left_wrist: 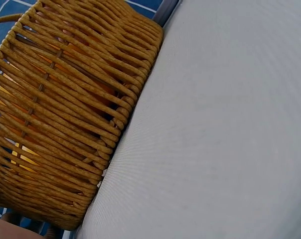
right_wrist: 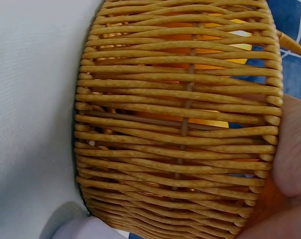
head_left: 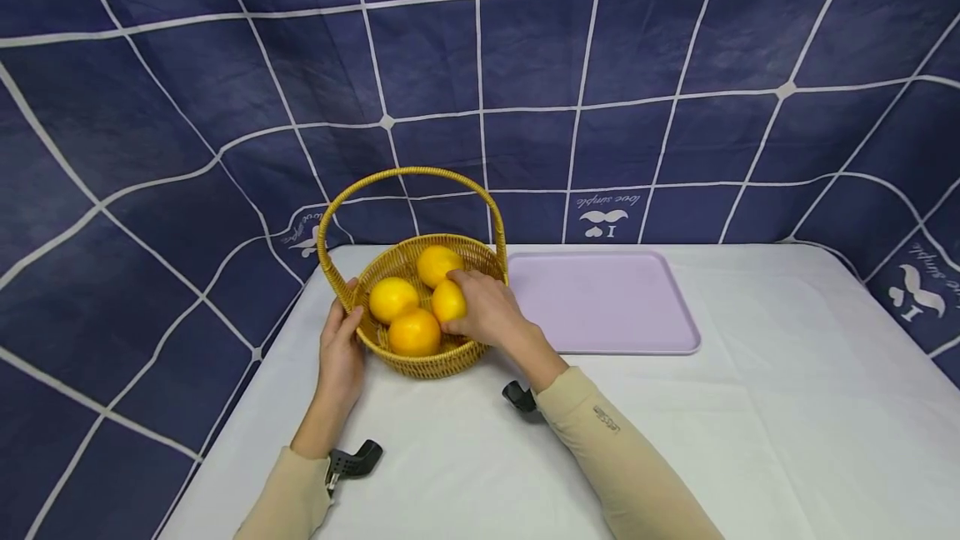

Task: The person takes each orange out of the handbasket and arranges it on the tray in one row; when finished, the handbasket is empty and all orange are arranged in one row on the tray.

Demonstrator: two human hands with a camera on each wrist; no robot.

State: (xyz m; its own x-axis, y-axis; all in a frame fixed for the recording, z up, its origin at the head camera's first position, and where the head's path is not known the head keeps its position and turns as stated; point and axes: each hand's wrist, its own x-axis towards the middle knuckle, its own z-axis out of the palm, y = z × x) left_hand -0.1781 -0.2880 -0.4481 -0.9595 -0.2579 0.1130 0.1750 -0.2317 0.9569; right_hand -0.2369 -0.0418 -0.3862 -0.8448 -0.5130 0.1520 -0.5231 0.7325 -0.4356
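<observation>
A woven basket (head_left: 431, 366) with a tall arched handle holds several orange-yellow fruits, among them one at the left (head_left: 393, 300) and one at the front (head_left: 415, 332). My left hand (head_left: 342, 357) grips the basket's left rim by the foot of the handle. Inside the basket, at its right side, my right hand (head_left: 487, 307) has its fingers curled round a fruit (head_left: 448, 302). The left wrist view shows the basket's woven side (left_wrist: 66, 109), with a bit of hand at the lower left corner. In the right wrist view, my right hand (right_wrist: 294, 149) reaches over the rim.
A pale purple tray (head_left: 600, 302) lies flat just right of the basket, on a white-covered table (head_left: 780, 440). Dark blue cloth with white lines (head_left: 540, 48) hangs behind and at the sides. Black wrist devices stick out near both wrists.
</observation>
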